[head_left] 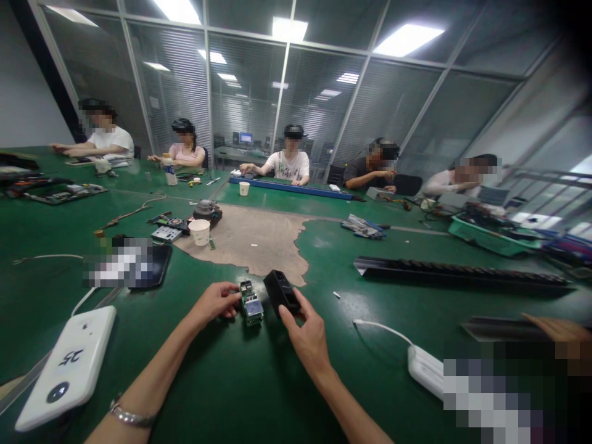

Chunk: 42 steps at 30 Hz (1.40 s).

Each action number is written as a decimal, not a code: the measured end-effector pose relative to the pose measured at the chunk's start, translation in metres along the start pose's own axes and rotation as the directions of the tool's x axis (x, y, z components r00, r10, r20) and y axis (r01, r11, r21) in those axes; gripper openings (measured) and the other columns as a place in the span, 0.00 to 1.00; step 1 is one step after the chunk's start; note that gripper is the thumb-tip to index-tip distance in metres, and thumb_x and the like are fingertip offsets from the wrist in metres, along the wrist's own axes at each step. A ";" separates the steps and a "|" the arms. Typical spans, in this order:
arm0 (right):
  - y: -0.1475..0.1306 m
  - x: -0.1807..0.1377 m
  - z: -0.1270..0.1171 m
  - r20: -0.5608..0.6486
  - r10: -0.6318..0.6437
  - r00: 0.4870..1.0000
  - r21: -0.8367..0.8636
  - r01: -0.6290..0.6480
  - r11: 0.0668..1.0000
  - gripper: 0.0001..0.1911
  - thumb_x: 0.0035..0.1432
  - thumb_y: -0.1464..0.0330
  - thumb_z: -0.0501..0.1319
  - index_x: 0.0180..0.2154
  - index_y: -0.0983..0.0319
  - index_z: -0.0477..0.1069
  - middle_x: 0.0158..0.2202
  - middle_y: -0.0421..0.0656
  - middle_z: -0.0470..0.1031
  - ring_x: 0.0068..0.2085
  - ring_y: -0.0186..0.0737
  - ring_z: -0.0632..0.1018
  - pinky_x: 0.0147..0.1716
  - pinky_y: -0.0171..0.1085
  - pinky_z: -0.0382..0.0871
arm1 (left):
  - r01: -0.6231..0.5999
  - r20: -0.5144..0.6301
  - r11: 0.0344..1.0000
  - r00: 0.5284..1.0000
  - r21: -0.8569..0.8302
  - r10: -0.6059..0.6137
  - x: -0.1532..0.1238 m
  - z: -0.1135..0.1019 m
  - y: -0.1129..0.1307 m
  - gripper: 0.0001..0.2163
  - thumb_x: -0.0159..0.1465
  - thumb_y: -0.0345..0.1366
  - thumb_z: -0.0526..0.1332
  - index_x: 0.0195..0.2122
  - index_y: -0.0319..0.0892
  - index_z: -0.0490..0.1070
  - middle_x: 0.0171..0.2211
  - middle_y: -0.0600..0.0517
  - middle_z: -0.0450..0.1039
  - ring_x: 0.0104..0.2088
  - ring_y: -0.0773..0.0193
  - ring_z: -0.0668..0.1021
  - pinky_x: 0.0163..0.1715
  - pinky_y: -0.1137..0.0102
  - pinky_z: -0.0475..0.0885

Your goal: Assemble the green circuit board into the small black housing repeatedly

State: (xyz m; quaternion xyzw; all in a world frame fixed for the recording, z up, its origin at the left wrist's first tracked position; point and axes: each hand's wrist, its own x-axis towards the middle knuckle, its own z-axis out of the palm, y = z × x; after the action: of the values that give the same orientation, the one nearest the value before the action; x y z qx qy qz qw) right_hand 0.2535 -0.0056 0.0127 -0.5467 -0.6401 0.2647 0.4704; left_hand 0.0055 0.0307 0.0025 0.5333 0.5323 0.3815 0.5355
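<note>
At the left edge of a small green circuit board [252,308] with a silvery square part, my left hand [217,305] has its fingers curled and closed on the board. Whether the board also rests on the table is hard to tell. My right hand [305,333] grips a black box-like plastic case [280,293], tilted, with openings on its upper face. Thumb and fingers wrap its right side. Case and board are close together but apart, above the near part of the green table [198,394].
A white device marked 25 [69,367] lies at left. Paper cup [199,232], drive parts [166,233] and a brown mat [250,231] are ahead. Black metal strips [462,274] and a white cabled device [425,370] lie right; another person's hand [559,327] is beyond. Several people sit opposite.
</note>
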 end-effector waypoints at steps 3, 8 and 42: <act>-0.017 -0.004 0.006 0.032 0.001 0.999 0.067 -0.003 0.998 0.30 0.56 0.57 0.60 0.57 0.65 0.65 0.48 0.51 0.75 0.39 0.46 0.79 0.39 0.43 0.75 | -0.004 0.015 1.000 1.000 -0.019 0.004 0.001 -0.001 -0.001 0.22 0.58 0.44 0.64 0.48 0.34 0.69 0.27 0.49 0.76 0.20 0.67 0.77 0.19 0.76 0.70; -0.036 -0.013 0.024 0.070 -0.111 0.991 -0.023 0.113 0.993 0.27 0.57 0.60 0.60 0.57 0.64 0.65 0.49 0.50 0.75 0.41 0.45 0.78 0.40 0.42 0.74 | -0.019 0.034 0.999 0.999 -0.030 0.020 -0.003 -0.001 0.002 0.19 0.58 0.43 0.62 0.46 0.34 0.70 0.28 0.49 0.76 0.21 0.68 0.77 0.20 0.76 0.70; -0.050 -0.009 0.046 0.225 -0.242 0.944 -0.408 0.317 0.856 0.25 0.56 0.65 0.60 0.54 0.63 0.62 0.44 0.49 0.73 0.43 0.47 0.72 0.44 0.41 0.66 | -0.007 -0.021 0.996 1.000 -0.092 0.005 -0.001 -0.002 0.000 0.24 0.60 0.42 0.62 0.54 0.33 0.62 0.22 0.53 0.73 0.18 0.68 0.75 0.18 0.76 0.69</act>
State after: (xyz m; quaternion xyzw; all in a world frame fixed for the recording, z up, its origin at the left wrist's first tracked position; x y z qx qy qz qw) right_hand 0.1899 -0.0188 0.0332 -0.5154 -0.7925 0.0870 0.3141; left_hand 0.0037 0.0301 0.0032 0.5056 0.5183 0.4128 0.5526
